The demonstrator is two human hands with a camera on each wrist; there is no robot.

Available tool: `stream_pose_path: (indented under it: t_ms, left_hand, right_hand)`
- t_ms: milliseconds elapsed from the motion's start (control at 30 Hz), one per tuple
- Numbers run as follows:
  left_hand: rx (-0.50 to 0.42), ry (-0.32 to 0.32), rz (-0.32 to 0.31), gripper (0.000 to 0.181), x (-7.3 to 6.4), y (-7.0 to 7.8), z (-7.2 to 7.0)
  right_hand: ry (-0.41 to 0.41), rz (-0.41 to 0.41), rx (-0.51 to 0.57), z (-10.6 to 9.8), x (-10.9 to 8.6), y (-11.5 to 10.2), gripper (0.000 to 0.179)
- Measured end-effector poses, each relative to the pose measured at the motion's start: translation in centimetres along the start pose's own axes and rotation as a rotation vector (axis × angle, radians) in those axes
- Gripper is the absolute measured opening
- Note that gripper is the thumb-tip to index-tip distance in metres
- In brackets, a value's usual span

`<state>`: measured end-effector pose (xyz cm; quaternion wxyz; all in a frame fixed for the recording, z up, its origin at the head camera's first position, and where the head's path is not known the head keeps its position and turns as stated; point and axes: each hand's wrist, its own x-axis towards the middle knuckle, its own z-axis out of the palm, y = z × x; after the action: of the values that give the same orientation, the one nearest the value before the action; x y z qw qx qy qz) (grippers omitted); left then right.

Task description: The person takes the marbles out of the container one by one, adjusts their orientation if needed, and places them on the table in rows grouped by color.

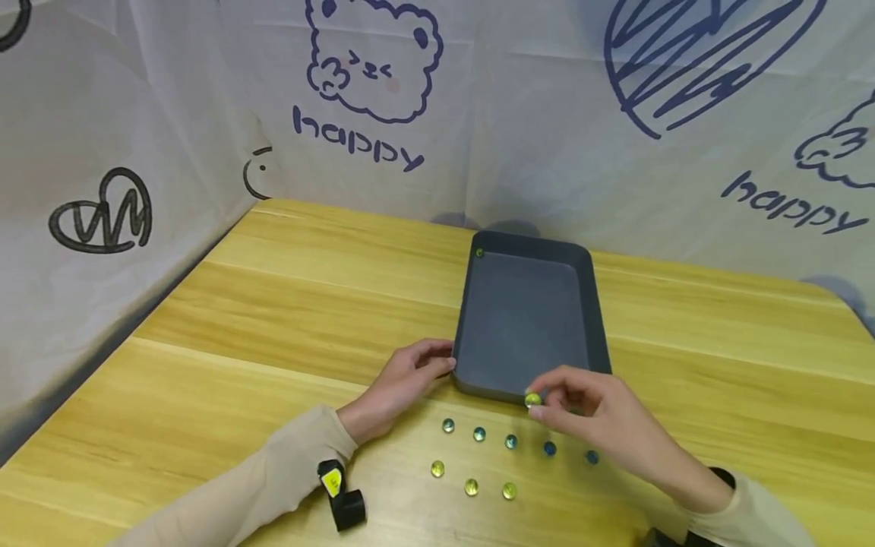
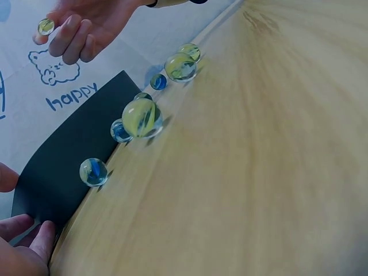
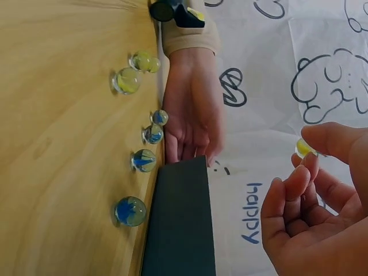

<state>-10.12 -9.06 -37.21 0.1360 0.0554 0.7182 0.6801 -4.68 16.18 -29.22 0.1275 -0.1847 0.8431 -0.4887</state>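
My right hand [image 1: 604,422] pinches a yellow-green glass marble [image 1: 532,399] between thumb and fingertips, raised above the tray's near edge. The right wrist view also shows this marble [image 3: 305,148] at the fingertips. At the near left corner of a dark grey rectangular tray [image 1: 526,311], my left hand [image 1: 403,384] grips the wall, its fingertips [image 2: 45,238] against the outside. Inside the tray, one greenish marble [image 1: 480,253] lies in the far left corner.
Several blue marbles [image 1: 511,441] form a row on the wooden table [image 1: 307,296] before the tray. Closer to me lie three yellow-green marbles [image 1: 472,487]. A white cloth [image 1: 478,152] with drawings hangs behind the table.
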Motion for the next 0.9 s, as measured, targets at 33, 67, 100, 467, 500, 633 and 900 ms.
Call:
stream_pose_path:
  t_ms: [33,67,100,467,500,633,900]
  left_hand:
    - [0.000,-0.001,0.000,0.042,0.0,0.0,0.0]
    - [-0.001,-0.001,0.000,0.042,0.0,0.0,0.0]
    - [-0.002,0.000,0.000,0.042,0.1,-0.1,0.0]
    - [0.000,0.008,0.000,0.041,0.0,0.1,0.1]
    - [0.003,0.011,0.000,0.041,0.0,0.1,0.1]
    - [0.009,0.021,-0.003,0.040,-0.1,0.0,0.0]
    - [0.015,0.017,0.000,0.041,0.0,-0.1,0.1]
  right_hand:
    - [-0.005,0.001,-0.002,0.0,-0.1,0.0,0.023]
    - [-0.010,0.002,-0.008,0.0,-0.2,0.0,0.023]
    - [-0.015,-0.002,-0.016,0.0,-0.2,0.0,0.023]
    - [-0.108,-0.054,0.031,0.0,-2.2,1.6,0.018]
    - [-0.116,-0.049,0.037,-0.1,-2.4,1.7,0.017]
    - [-0.134,-0.062,0.040,-0.3,-3.1,2.5,0.016]
    - [-0.181,-0.002,0.019,0.1,-4.3,3.9,0.017]
